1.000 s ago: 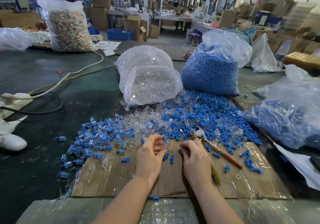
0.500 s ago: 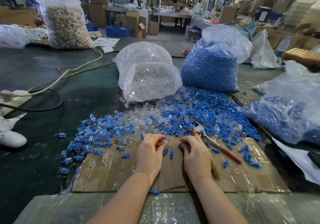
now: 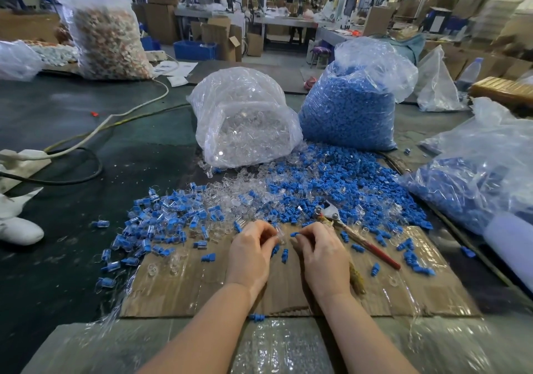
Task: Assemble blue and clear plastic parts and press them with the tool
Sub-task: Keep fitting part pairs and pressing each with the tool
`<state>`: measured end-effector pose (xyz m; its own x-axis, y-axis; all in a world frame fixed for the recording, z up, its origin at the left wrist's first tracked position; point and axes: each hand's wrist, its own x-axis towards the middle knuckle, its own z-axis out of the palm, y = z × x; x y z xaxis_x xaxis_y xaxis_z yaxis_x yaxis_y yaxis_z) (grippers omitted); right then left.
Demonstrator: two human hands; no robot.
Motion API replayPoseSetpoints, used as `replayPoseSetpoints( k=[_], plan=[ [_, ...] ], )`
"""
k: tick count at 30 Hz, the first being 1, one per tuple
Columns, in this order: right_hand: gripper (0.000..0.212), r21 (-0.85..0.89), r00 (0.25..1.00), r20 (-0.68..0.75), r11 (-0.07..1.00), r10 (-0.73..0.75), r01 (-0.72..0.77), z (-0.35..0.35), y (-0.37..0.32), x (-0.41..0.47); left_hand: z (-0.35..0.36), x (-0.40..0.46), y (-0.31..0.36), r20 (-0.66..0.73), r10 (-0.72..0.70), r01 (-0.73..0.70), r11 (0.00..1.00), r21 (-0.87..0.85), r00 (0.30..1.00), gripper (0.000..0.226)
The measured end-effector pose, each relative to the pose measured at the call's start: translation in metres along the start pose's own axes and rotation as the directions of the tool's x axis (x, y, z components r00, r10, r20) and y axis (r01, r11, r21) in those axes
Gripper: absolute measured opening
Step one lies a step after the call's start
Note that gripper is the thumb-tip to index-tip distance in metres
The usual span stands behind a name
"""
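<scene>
My left hand [image 3: 251, 251] pinches a small clear plastic part [image 3: 281, 236] over the cardboard sheet [image 3: 184, 290]. Facing it, my right hand [image 3: 323, 254] pinches a blue plastic part [image 3: 294, 234]; the two parts sit a short gap apart. The pressing tool [image 3: 350, 230], pliers with red handles, lies on the cardboard just right of my right hand. Loose blue parts [image 3: 354, 189] and clear parts [image 3: 233, 191] are heaped beyond my hands. Assembled blue-and-clear pieces [image 3: 161, 217] are piled at the left.
A bag of clear parts [image 3: 245, 119] and a bag of blue parts [image 3: 352, 108] stand behind the heap. Another bag of blue pieces [image 3: 473, 177] lies at the right. Cables [image 3: 95, 131] cross the dark table at left, near a white shoe [image 3: 18, 230].
Both hands stay over the cardboard. The right hand now shows a blue part at its fingertips, brought close to the clear part in the left hand. The view has tilted slightly.
</scene>
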<state>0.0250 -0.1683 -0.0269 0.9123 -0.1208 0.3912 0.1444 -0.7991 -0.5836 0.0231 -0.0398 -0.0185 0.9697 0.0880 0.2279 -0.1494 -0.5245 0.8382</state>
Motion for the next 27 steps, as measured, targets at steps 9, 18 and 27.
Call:
replayPoseSetpoints(
  k=[9, 18, 27],
  plan=[
    [0.009, 0.049, 0.997, -0.001, 0.995, -0.083, 0.083, -0.0049, -0.0039, -0.0019, 0.0006, 0.0004, -0.0029, 0.027, -0.012, 0.014, 0.998, -0.067, 1.0, 0.011],
    [0.007, 0.082, 0.989, 0.029, 0.986, -0.145, 0.143, -0.006, -0.0051, -0.003, 0.0, 0.0012, -0.0052, 0.053, 0.003, 0.0, 0.999, -0.048, 0.999, 0.021],
    [0.007, 0.07, 0.981, 0.02, 0.979, -0.192, 0.19, -0.0062, -0.0069, -0.0042, -0.0013, 0.0012, -0.004, 0.056, -0.02, 0.025, 0.996, -0.088, 0.998, 0.029]
  ],
)
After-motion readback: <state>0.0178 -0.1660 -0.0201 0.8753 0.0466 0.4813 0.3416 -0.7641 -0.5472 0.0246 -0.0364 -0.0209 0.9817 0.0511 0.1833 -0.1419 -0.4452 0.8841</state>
